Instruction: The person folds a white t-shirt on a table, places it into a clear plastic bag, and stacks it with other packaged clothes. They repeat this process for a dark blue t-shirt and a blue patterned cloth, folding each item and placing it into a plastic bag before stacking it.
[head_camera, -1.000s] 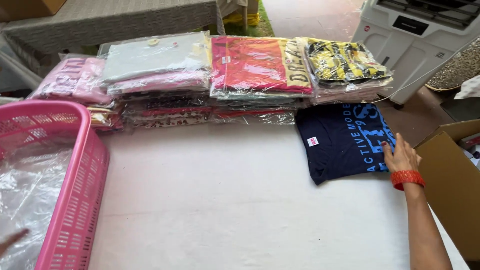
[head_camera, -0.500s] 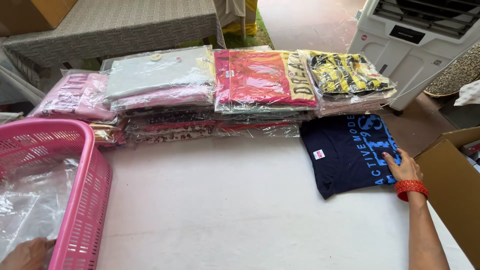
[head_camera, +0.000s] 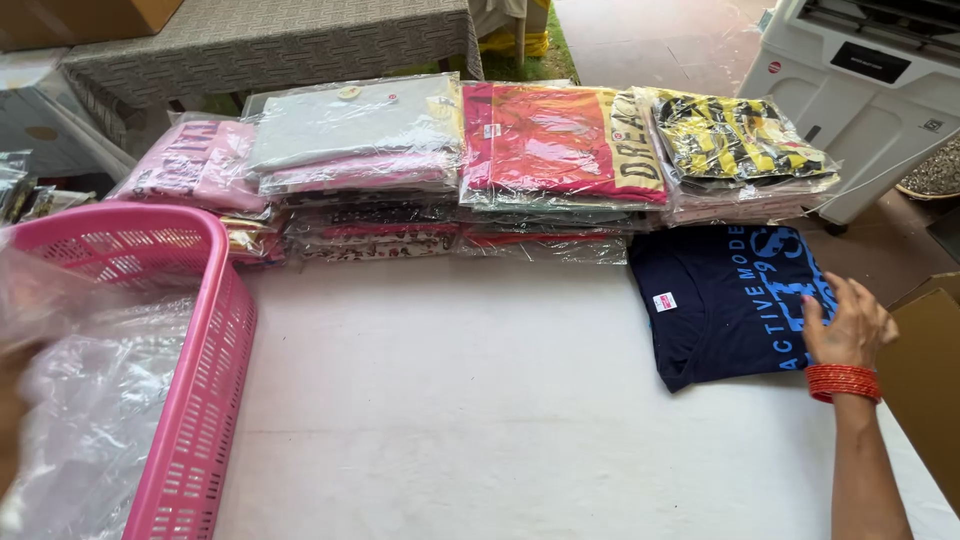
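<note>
Since the earlier frames our left hand has come up at the left edge of view beside the pink basket, and our view has shifted a little; our right hand has stayed on the shirt. That right hand lies flat, fingers loosely spread and pointing up-left, resting on the right edge of the folded navy T-shirt, with red bangles at the wrist. The shirt spreads leftward from the hand, its long axis running toward and away from us, on the white table. Just beyond it, touching its far edge, sit stacks of bagged shirts. A cardboard box stands just right of the hand. Our left hand is only a blur well apart from the shirt, behind clear plastic bags in the basket; we cannot tell its shape. Our right hand is far the nearer.
</note>
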